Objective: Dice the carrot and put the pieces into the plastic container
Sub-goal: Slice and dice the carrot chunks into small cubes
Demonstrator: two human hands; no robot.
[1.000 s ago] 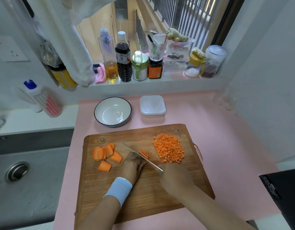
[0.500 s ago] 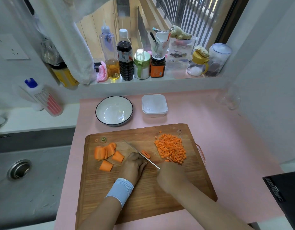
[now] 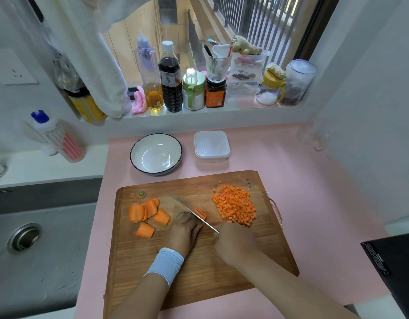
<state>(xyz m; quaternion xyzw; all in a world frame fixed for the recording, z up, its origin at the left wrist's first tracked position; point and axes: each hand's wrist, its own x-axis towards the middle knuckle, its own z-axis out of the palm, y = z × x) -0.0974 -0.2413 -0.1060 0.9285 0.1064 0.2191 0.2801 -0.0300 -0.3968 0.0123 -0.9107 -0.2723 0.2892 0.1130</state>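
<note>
Left hand (image 3: pixel 184 231) sits at the middle of the board (image 3: pixel 199 272), fingers curled down in a claw, pinning a small carrot piece (image 3: pixel 200 213) to the wood. Only the orange end of that piece peeks out past the knife (image 3: pixel 192 212); the rest is hidden under the knuckles. Right hand (image 3: pixel 235 245) is just right of board centre, clenched in a fist round the knife handle, which is buried in the grip. The blade runs on a slant from that fist towards the board's far-left, right up against the left knuckles. Whether the edge is down on the wood, cannot tell from here. A heap of dice (image 3: pixel 234 207) is on the board's far-right part, with a couple of strays just beyond it. On the board's left part are the chunks (image 3: pixel 143 211), several leaning on each other and one lying apart nearer the front edge. A pale wristband (image 3: pixel 164 264) is on the left wrist, over the board's near half. The container (image 3: pixel 211 146) stands just beyond the board's far edge, and the bowl (image 3: pixel 156 155) is also past that edge, towards the left. The sink (image 3: pixel 24 236) is off the board's left side.
</note>
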